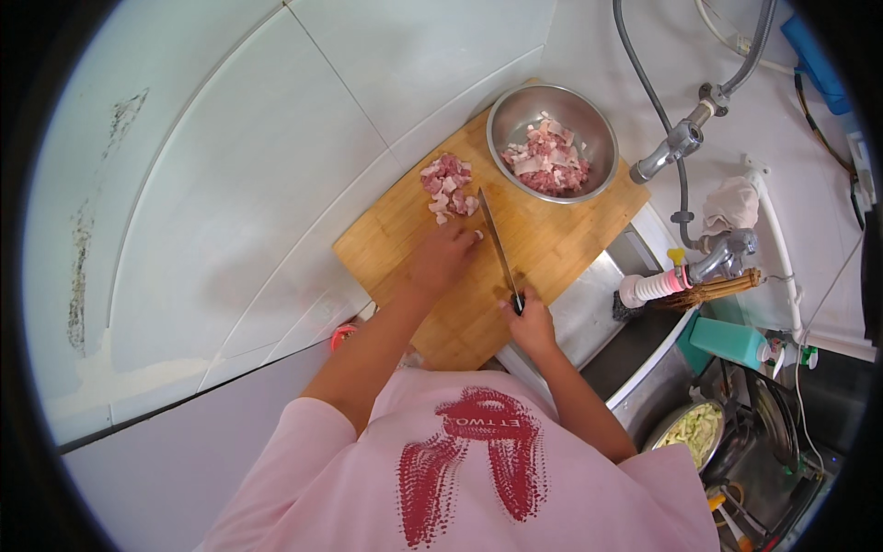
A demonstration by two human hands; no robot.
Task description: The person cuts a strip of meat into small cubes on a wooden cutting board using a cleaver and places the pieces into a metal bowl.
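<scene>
My right hand (531, 321) grips the black handle of a kitchen knife (498, 241), whose long blade lies close over the wooden cutting board (545, 241) and points away from me. To its left, my left hand (445, 255) is low over the board, fingers bent, just below a small heap of chopped raw meat (448, 183). Whether its fingertips touch a piece cannot be told. A steel bowl (607, 159) stands on the far right part of the board, with chopped and minced-looking meat (548, 159) inside.
A tiled wall (276, 138) borders the board on the left. Right of it are a steel sink (586, 310), a tap (666, 152) and a ribbed spout (652, 286). Farther right stand a green bottle (728, 341) and a bowl of cut pale-green vegetable (697, 431).
</scene>
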